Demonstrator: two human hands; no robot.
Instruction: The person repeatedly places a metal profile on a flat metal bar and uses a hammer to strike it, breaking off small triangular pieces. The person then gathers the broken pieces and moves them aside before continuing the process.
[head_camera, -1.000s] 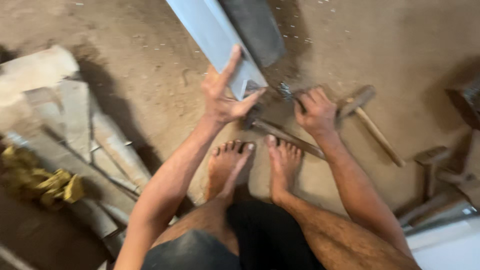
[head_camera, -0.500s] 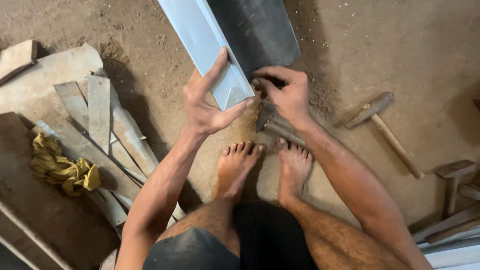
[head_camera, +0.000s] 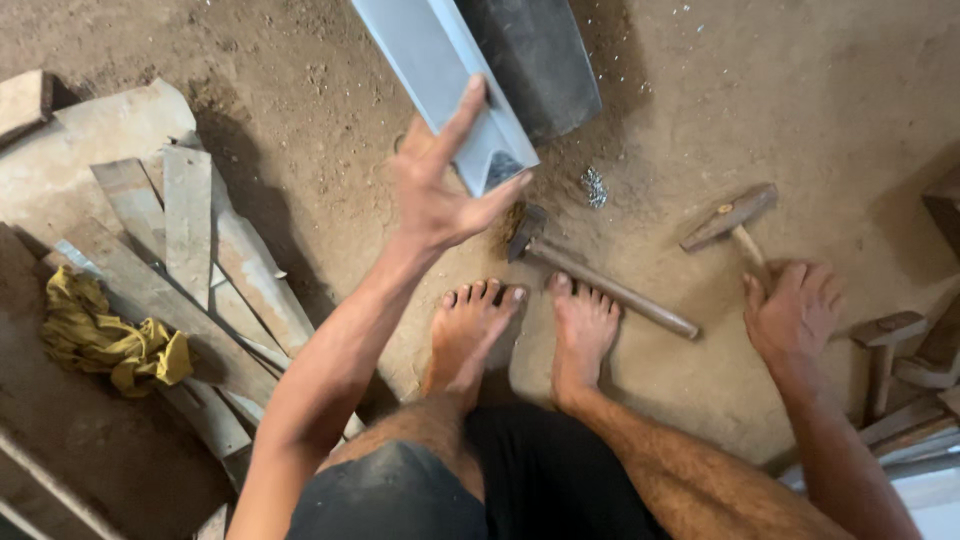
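Folded grey metal channel (head_camera: 440, 70): near end gripped by left hand (head_camera: 435, 195), thumb under, fingers over (steadied, evidently), far end past floor's top edge. Right hand (head_camera: 795, 315): open, empty, spread beside wooden mallet (head_camera: 735, 220). Iron hammer (head_camera: 590, 280) laid before toes.

A dirt-floor workshop; hammers (head_camera: 735, 225), scrap wood planks (head_camera: 185, 240), metal shavings (head_camera: 594, 186) lie about.

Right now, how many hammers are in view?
3: one hammer by the toes, a wooden mallet at the right hand, another mallet at the right edge; others may be hidden.
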